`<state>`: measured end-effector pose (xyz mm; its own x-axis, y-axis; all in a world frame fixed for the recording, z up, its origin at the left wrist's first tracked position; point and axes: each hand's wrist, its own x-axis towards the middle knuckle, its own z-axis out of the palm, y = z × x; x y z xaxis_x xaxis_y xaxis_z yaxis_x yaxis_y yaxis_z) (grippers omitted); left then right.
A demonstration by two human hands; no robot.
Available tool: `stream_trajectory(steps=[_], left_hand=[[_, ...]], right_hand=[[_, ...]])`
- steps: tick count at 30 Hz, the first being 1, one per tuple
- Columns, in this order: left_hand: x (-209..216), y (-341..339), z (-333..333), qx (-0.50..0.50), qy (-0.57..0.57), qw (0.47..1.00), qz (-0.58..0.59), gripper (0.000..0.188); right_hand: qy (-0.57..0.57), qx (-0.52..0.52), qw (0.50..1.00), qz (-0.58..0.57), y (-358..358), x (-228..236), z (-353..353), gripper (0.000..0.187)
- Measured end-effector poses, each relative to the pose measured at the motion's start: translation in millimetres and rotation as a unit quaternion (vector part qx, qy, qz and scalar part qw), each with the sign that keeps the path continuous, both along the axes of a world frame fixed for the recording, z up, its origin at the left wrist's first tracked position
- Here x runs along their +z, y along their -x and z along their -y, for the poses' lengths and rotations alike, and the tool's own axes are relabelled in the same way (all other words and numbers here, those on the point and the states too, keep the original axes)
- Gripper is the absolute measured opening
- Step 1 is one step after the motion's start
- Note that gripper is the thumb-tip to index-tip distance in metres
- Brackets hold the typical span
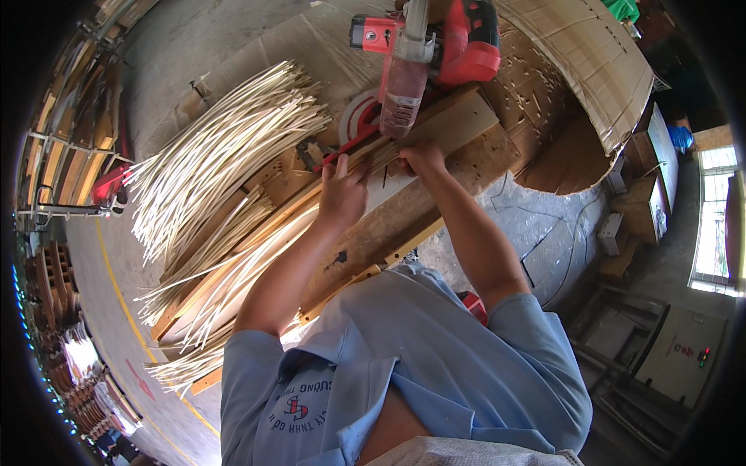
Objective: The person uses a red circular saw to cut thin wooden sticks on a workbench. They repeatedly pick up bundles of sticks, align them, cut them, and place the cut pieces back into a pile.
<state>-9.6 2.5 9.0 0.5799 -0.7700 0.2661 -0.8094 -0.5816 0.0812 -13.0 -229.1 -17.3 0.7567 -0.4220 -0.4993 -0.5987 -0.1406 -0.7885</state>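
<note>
L hand (344, 190) was curled down over a bunch of thin pale sticks (381, 158), gripping them, w/ one finger nearly straight. R hand (425, 158) was closed to a narrow grip on the same bunch, nr its upper end. The bunch lay on the wooden bench (373, 225), its upper end just below a red & blk power saw (408, 85); more loose sticks (229, 147) were heaped to the L.

Blue shirt (466, 365) bore dark printed lettering, upside down, around a red & dark emblem. A round whitish mark showed on the saw's red part, too small to read. Reddish marks on a pale panel (676, 357), far R, were also illegible.

Top of saw was cut off by the frame edge. R fingertips were partly hidden; couldn't tell exactly how they met the sticks. L forearm covered part of the sticks' length. Rim of the view was dark, w/ the racks (74, 147) there bent & hard to make out.
</note>
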Motion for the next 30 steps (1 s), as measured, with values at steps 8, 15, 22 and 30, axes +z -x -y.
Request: stream_trajectory(steps=[8, 15, 22, 30], left_hand=[[-4.9, -1.4, -2.3, 0.004, 0.005, 1.000, -0.001, 0.040], [-3.4, 1.1, -0.1, 0.008, 0.030, 1.000, 0.007, 0.039], [-3.6, 1.0, 0.0, 0.006, 0.032, 0.999, -0.009, 0.039], [-3.8, 0.9, 1.3, 0.011, 0.029, 1.000, 0.000, 0.040]], right_hand=[[0.172, 0.062, 0.981, 0.058, 21.3, 9.6, -15.8, 0.024], [0.175, 0.053, 0.982, 0.054, 20.0, 17.2, -18.4, 0.025], [0.187, 0.034, 0.980, 0.057, 20.6, 10.7, -18.5, 0.031], [0.236, 0.018, 0.967, 0.096, 21.9, 1.3, -21.6, 0.032]])
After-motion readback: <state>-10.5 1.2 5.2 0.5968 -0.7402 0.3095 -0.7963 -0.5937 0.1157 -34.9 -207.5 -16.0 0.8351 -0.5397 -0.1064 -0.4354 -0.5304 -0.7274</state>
